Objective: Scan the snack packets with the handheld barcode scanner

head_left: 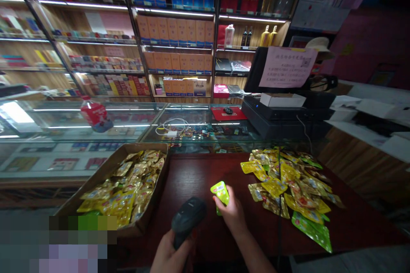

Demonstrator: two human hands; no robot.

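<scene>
My left hand is wrapped round the handle of a black barcode scanner, whose head points away over the dark red table. In my right hand is a small green snack packet, gripped between thumb and fingers with a printed label facing up. The scanner and the packet are apart, the packet a little farther right. To the right of that hand lies a loose pile of yellow, gold and green packets. A cardboard box on the left holds many similar packets.
Behind the table runs a glass display counter bearing a red bottle, a white cable and a mouse on a red mat. A monitor stands at the right. A thin black cable crosses the pile.
</scene>
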